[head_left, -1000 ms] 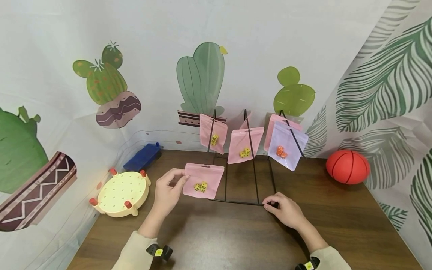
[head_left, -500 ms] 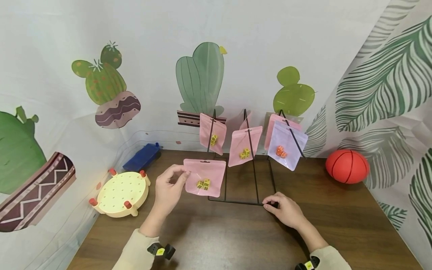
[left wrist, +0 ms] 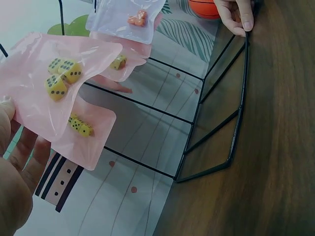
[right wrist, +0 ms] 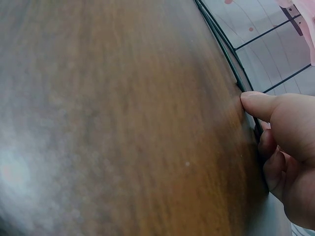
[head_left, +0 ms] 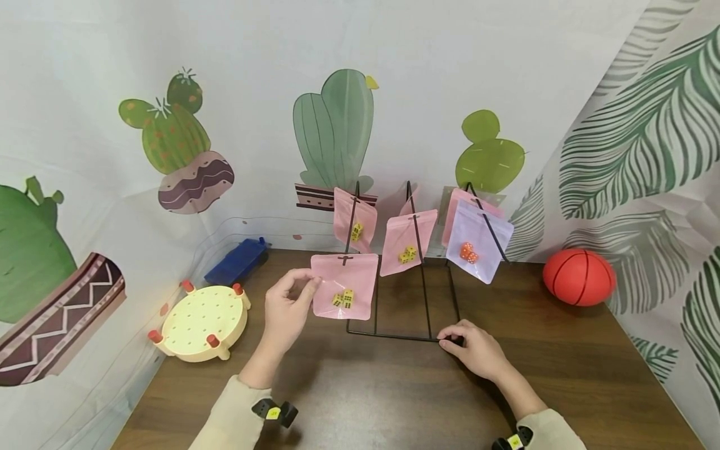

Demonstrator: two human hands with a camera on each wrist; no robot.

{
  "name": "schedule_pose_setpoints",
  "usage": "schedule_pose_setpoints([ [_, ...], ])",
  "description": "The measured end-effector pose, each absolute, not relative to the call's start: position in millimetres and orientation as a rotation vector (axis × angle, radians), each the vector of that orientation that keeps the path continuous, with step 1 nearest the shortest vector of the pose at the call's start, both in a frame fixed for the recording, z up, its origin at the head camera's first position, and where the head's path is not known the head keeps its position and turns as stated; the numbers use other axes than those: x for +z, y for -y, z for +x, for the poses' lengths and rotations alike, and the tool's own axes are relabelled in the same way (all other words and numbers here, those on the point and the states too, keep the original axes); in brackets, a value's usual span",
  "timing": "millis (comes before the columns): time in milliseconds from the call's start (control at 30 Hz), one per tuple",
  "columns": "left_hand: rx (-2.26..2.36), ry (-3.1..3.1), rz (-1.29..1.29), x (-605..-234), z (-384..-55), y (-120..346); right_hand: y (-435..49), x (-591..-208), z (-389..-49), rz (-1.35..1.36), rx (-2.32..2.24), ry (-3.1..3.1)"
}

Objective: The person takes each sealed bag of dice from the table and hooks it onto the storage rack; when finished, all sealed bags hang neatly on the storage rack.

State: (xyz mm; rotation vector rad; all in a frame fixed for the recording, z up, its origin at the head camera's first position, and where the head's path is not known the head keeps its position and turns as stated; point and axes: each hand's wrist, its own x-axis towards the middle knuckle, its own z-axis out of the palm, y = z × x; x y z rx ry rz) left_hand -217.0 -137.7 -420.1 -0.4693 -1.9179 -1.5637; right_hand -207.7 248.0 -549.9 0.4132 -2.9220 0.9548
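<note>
My left hand (head_left: 289, 309) pinches the left edge of a pink zip pouch (head_left: 360, 275) with yellow dice inside. The pouch hangs upright, its top slot right at the tip of the left hook (head_left: 347, 245) of a black wire rack (head_left: 394, 337). Down at the table, my right hand (head_left: 475, 350) grips the front right corner of the rack's base; the right wrist view shows thumb and fingers round the wire (right wrist: 238, 84). On the rack hang a pink pouch (head_left: 343, 215) at left, another pink pouch (head_left: 396, 240) in the middle, and a lilac pouch (head_left: 489, 250) with orange dice at right.
A cream pegged disc (head_left: 202, 319) with red-tipped legs lies at the left, a blue plastic piece (head_left: 236, 262) behind it. At the right stands a red ball (head_left: 579, 278). A cactus-printed backdrop (head_left: 422, 94) rises behind the wooden table (head_left: 360, 387).
My left hand has raised the pink pouch and shifted it slightly right, bringing its top to the left hook's tip. My right hand stays on the rack's base.
</note>
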Motion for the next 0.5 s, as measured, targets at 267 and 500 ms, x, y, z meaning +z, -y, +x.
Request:
schedule_pose_setpoints([
  [267, -1.616, 1.921, -0.412, -418, -229, 131, -248, -551, -207, 0.417, 0.958, 2.917],
  [500, -1.591, 1.921, -0.374, -432, -259, 125, -248, -551, -208, 0.413, 0.949, 2.921],
])
